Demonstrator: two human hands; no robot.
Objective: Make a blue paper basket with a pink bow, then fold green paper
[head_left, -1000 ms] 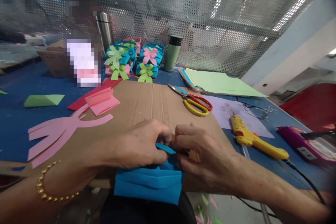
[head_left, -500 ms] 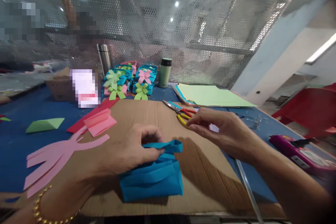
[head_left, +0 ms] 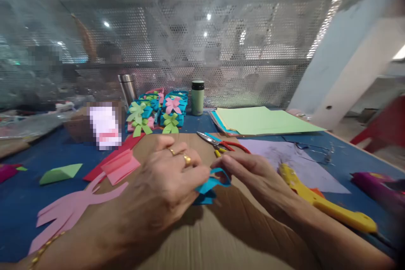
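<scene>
Head view: the right hand (head_left: 249, 173) has come back from the scissors (head_left: 221, 146) and joins the left hand (head_left: 164, 181); both grips are pinched on the blue paper strip (head_left: 212, 182), looped over the cardboard (head_left: 221, 236) on the bench (head_left: 22, 194).

I am wearing two gold rings on my left hand (head_left: 164, 185) — a broader band (head_left: 187, 160) that is catching the light and gleaming bright yellow, and a thinner ring (head_left: 172, 151) sitting on the finger next to it. Both are lying low on the fingers, close to the knuckles. Around my left wrist I am wearing a gold bracelet (head_left: 42, 249) of small round beads strung in a chain; only a short, blurred run of it is showing at the lower edge of view. Both my forearms are going uncovered — my right hand (head_left: 249, 173) and its arm are showing bare all the way to the corner.
</scene>
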